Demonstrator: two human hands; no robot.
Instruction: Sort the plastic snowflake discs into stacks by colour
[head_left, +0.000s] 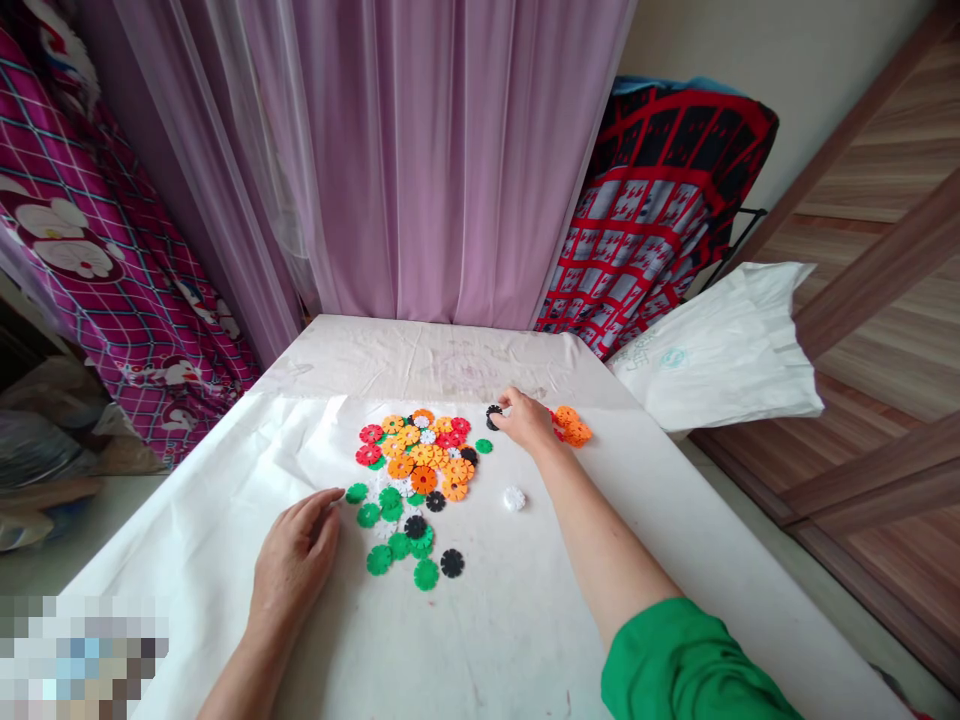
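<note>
Notched plastic discs in green, orange, red, white and black lie in a loose pile (424, 455) on the white-covered table. My right hand (525, 418) pinches a black disc (493, 417) just beyond the pile's right side. Beside that hand, partly behind it, sits a group of orange and red discs (574, 427). A white disc stack (514, 498) stands apart, nearer to me. My left hand (301, 545) rests at the pile's left, fingertips close to a green disc (356, 493); its fingers are bent together, and whether anything is under them is hidden.
The table cover (525, 640) has creases on the left. A white bag (727, 350) hangs at the right edge. Purple curtains (450, 160) are behind the table, with a red patterned cloth (637, 200) to their right.
</note>
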